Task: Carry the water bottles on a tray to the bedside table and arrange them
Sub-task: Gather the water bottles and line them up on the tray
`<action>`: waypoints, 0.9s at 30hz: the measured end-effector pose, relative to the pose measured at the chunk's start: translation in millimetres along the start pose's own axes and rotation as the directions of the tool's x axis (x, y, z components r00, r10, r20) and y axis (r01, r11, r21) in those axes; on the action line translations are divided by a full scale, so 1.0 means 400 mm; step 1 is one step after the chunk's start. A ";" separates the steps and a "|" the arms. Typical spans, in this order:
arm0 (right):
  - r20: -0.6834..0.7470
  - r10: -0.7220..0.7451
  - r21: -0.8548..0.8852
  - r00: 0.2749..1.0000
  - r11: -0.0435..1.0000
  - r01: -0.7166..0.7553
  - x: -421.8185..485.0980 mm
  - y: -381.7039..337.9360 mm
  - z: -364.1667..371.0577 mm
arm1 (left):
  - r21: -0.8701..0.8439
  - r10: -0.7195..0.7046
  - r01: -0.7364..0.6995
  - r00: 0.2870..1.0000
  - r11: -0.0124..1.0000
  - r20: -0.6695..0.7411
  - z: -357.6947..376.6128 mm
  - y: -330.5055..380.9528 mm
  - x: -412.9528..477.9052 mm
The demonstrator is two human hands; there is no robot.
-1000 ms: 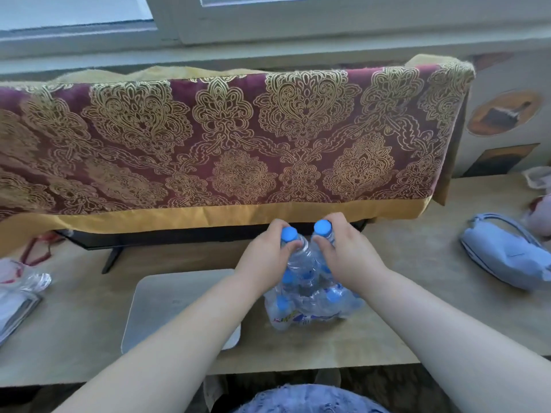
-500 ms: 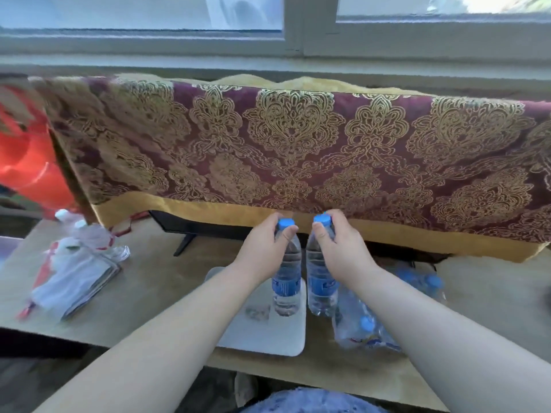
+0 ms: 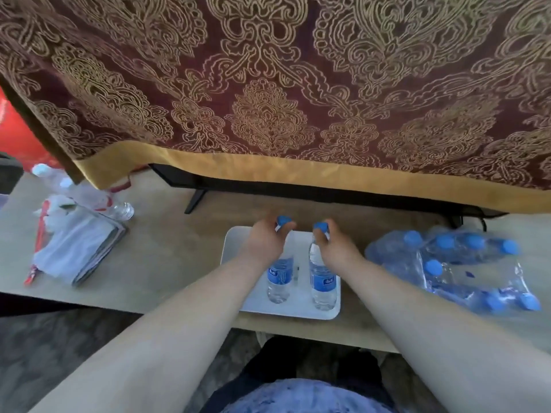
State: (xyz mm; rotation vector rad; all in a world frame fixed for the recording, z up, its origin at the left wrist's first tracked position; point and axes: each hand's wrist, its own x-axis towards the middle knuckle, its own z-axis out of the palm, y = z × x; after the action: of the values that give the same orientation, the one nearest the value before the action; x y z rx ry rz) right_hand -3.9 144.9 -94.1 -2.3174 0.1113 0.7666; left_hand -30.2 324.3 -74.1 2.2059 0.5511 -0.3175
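Blue-capped bottles (image 3: 280, 275) in both hands' closed fingers (image 3: 286, 226).

The blue bottle labels (image 3: 325, 282) carry white print, too blurred to read.

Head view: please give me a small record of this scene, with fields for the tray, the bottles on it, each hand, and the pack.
tray: white tray, lying on the wooden table
bottles on tray: two, upright, apart
left hand: left hand grips left bottle near its cap
right hand: right hand grips right bottle near its cap
pack: plastic-wrapped bottle pack, right of tray
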 end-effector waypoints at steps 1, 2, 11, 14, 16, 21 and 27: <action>0.014 0.028 -0.010 1.000 1.000 -0.028 0.015 0.015 0.013 | 0.010 -0.013 0.012 1.000 1.000 0.019 0.019 -0.011 0.013; 0.026 0.047 -0.021 0.999 0.999 -0.047 0.028 0.030 0.024 | 0.020 -0.021 0.020 0.999 1.000 0.044 0.042 -0.022 0.025; -0.065 0.126 -0.146 0.990 0.980 -0.134 0.124 0.102 0.041 | 0.075 -0.089 0.078 0.983 0.994 0.158 0.161 -0.047 0.085; -0.048 0.127 -0.148 0.991 0.980 -0.133 0.126 0.118 0.031 | 0.068 -0.143 0.134 0.977 0.989 0.158 0.167 -0.046 0.081; -0.041 0.113 -0.132 0.993 0.984 -0.118 0.118 0.124 0.025 | 0.074 -0.173 0.163 0.973 0.984 0.151 0.164 -0.047 0.068; 0.007 0.113 -0.135 0.994 0.985 -0.111 0.095 0.142 -0.005 | 0.068 -0.197 0.187 0.963 0.980 0.186 0.164 -0.035 0.038; 0.070 0.094 -0.161 0.993 0.984 -0.082 0.061 0.176 -0.047 | 0.166 -0.226 0.193 0.950 0.967 0.216 0.199 -0.016 -0.001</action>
State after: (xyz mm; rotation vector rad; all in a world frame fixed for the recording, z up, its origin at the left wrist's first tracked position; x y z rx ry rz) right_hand 6.1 82.4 -137.6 -2.4415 0.1231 0.9393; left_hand -36.9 265.9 -128.4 2.2082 0.6502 -0.7407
